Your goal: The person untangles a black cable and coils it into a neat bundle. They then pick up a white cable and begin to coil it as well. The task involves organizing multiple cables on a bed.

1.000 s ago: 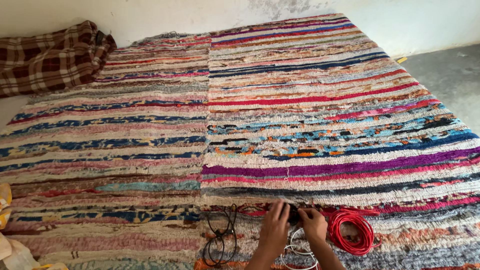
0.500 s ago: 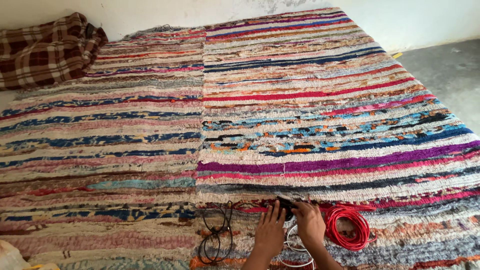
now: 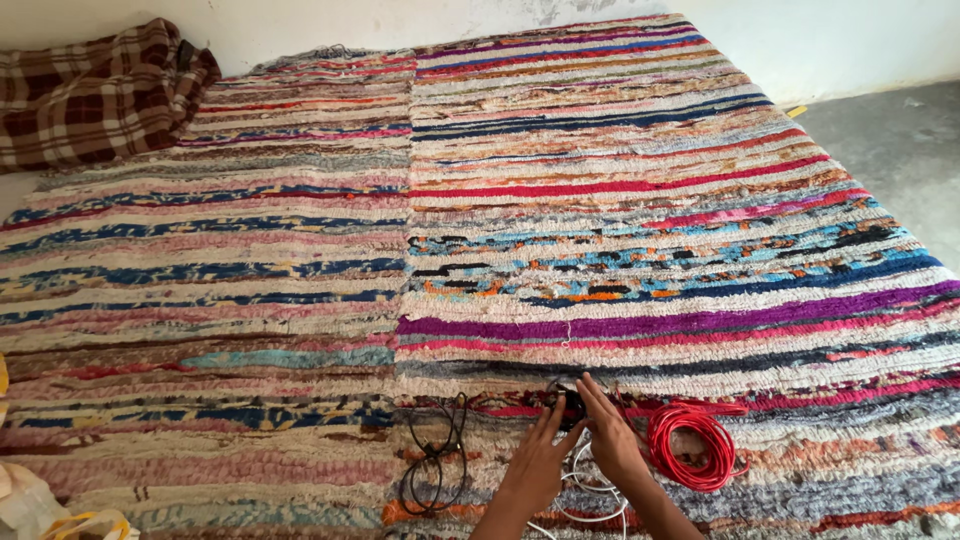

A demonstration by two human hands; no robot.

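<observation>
Both of my hands meet at the near edge of a wide striped rag rug (image 3: 560, 200). My left hand (image 3: 537, 462) and my right hand (image 3: 610, 438) pinch a small black cable bundle (image 3: 568, 401) between their fingertips. A white cable coil (image 3: 590, 490) lies on the rug under my wrists, partly hidden. A red cable coil (image 3: 690, 445) rests just right of my right hand. A loose black cable (image 3: 437, 462) lies left of my left hand.
A brown plaid blanket (image 3: 95, 90) is bunched at the far left corner by the white wall. Grey concrete floor (image 3: 900, 150) shows at the right. A white and yellow bag (image 3: 60, 515) pokes in at the bottom left.
My hands have shifted slightly up on the rug and the fingers have spread more around the black bundle. The camera view has drifted a little.
</observation>
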